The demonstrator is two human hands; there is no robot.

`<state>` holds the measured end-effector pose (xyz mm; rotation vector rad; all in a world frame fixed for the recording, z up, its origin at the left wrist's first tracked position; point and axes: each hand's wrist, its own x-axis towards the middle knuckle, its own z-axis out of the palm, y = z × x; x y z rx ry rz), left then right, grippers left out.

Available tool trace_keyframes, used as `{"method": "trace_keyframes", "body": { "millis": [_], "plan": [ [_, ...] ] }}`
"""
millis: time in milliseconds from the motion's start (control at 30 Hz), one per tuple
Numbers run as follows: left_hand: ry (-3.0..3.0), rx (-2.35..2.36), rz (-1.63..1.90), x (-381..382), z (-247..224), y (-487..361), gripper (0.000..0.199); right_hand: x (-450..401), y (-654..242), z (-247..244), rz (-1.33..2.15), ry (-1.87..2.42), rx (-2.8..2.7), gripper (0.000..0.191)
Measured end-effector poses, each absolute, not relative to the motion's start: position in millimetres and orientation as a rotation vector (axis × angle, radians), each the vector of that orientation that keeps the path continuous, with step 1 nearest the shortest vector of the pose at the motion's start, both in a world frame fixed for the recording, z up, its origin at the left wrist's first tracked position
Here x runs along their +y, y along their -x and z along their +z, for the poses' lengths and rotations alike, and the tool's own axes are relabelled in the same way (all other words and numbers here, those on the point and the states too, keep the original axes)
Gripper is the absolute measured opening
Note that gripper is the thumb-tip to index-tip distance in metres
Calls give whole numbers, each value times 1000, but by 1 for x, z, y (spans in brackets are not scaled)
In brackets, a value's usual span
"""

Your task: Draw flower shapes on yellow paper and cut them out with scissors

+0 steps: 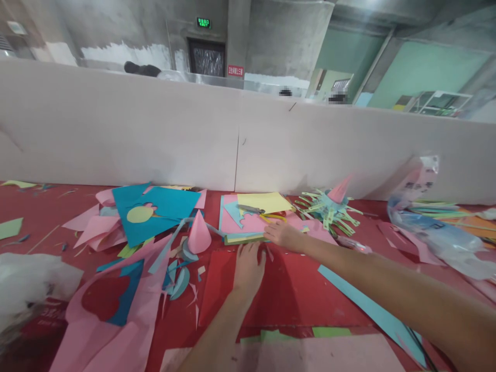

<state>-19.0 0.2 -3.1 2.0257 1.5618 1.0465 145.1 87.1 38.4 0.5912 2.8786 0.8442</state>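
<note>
My left hand (250,266) rests at the near edge of a stack of coloured paper, its fingers apart by a narrow green and blue folded strip (242,238). At the strip's right end lies my right hand (284,235), fingers stretched over the stack's edge. Neither hand visibly grips anything. On the stack are a pink sheet (253,223), a yellow sheet (267,201) and yellow-handled scissors (275,217), partly behind my right hand. A pink cone (199,233) stands to the left of the stack. Below my hands is a red board (290,294).
A blue and green fringed paper piece with a pink cone (338,191) stands at the right, near a plastic bag (445,235). Blue sheets (163,204) and pink scraps (96,227) cover the left. A white partition (174,134) runs along the back. A blue strip (368,310) lies under my right forearm.
</note>
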Motion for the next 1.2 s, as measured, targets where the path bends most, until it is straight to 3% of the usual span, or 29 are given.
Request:
{"method": "trace_keyframes", "body": {
  "millis": [333, 1200],
  "plan": [
    [-2079, 1737, 919, 0, -9, 20, 43, 86, -150, 33, 811, -656, 2965, 19],
    [-1949, 1755, 953, 5, -6, 30, 37, 93, -138, 26, 773, -987, 2805, 18]
  ]
}}
